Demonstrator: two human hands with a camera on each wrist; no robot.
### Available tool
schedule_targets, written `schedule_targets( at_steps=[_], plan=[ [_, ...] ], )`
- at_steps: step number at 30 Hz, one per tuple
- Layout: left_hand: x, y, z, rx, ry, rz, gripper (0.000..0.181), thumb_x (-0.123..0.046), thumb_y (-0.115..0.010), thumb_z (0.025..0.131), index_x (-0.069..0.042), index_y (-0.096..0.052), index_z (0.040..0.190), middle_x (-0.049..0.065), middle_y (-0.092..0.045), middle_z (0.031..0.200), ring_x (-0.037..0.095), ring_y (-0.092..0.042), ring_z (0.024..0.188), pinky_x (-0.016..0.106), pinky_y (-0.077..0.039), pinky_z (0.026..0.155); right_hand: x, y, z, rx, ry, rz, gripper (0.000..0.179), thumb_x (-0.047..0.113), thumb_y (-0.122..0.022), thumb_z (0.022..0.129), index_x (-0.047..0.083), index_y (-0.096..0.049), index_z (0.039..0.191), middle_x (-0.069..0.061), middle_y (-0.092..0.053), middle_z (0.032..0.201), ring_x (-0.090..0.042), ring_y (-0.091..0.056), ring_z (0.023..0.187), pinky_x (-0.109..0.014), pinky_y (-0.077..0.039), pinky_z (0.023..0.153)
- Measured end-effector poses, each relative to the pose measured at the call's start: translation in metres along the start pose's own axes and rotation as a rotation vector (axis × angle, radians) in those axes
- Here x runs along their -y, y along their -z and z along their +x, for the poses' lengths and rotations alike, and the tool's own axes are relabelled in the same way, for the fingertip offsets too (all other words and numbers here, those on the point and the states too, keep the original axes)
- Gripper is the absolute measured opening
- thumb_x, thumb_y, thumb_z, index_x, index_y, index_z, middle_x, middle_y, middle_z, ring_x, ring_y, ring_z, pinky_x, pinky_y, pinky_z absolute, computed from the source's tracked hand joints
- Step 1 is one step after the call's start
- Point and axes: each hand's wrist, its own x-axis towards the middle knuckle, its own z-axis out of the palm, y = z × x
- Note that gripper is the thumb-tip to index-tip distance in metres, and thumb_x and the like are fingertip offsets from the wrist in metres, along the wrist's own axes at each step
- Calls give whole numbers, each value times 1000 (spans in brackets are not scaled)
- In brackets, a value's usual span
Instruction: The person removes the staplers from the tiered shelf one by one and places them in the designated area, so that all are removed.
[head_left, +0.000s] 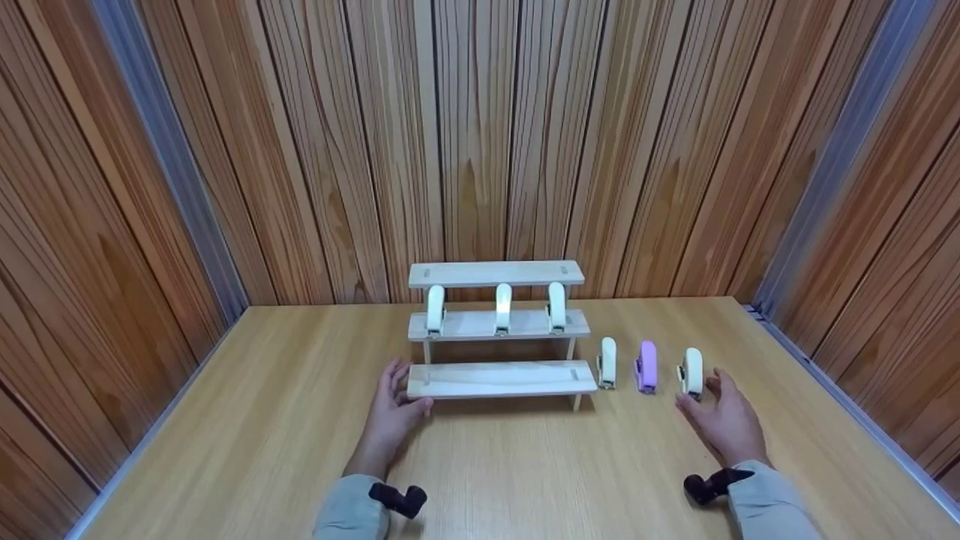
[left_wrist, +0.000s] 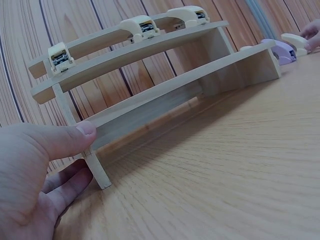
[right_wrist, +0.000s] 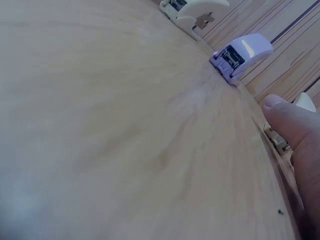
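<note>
My left hand (head_left: pixel 394 412) grips the left end of a three-step pale wooden display rack (head_left: pixel 502 379). In the left wrist view the thumb presses the lowest step's front, and the other fingers curl behind its leg. At the right, my right hand (head_left: pixel 727 424) pinches a white mini stapler (head_left: pixel 692 373) standing on the table, thumb and fingers on either side of it. The thumb (right_wrist: pixel 290 120) hides part of this stapler in the right wrist view. To its left stand a purple stapler (head_left: pixel 646 367) and another white stapler (head_left: pixel 608 363).
Three white staplers, a left one (head_left: pixel 435 309), a middle one (head_left: pixel 503 307) and a right one (head_left: pixel 556 307), stand on the rack's middle step. The top step (head_left: pixel 495 274) rises behind them. Wood-panelled walls (head_left: pixel 472 150) enclose the table (head_left: pixel 525 480) at the back and sides.
</note>
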Motion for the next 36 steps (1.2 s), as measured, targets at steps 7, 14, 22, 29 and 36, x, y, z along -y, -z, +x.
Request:
schedule_targets(
  at_steps=[7,14,22,29,36],
  plan=[
    [2,0,-1,24,17,11,96,3,-72,89,-15,-12,162,8,-27,166,35,-39,142,46,-44,109,2,2,-11,-75,-25,123,105,61,-60,94,3,-4,161,-29,-24,161,-47,-28,146,-67,-25,114],
    [2,-1,1,13,32,9,98,2,-73,88,-17,-13,162,6,-28,165,35,-37,144,49,-40,112,11,2,-14,-92,-13,201,101,63,-58,94,7,-8,162,-23,-20,165,-46,-25,148,-67,-26,113],
    [-2,-3,1,8,26,1,98,4,-73,88,-16,-13,162,8,-29,165,37,-34,146,49,-41,112,37,2,-13,-166,50,165,93,59,-59,95,8,-18,161,-22,-29,161,-47,-28,146,-66,-26,115],
    [-2,-2,2,-3,8,-6,97,8,-72,86,-14,-15,162,11,-29,164,38,-30,148,51,-34,116,58,-3,-11,-167,101,168,88,54,-62,96,8,-23,159,-21,-34,159,-45,-29,146,-65,-23,116],
    [-1,-2,3,-10,-11,-9,98,10,-73,85,-11,-15,161,14,-30,164,38,-26,150,53,-28,119,76,-8,-8,-154,140,183,87,54,-62,96,7,-24,159,-21,-37,157,-44,-27,147,-64,-23,117]
  ],
)
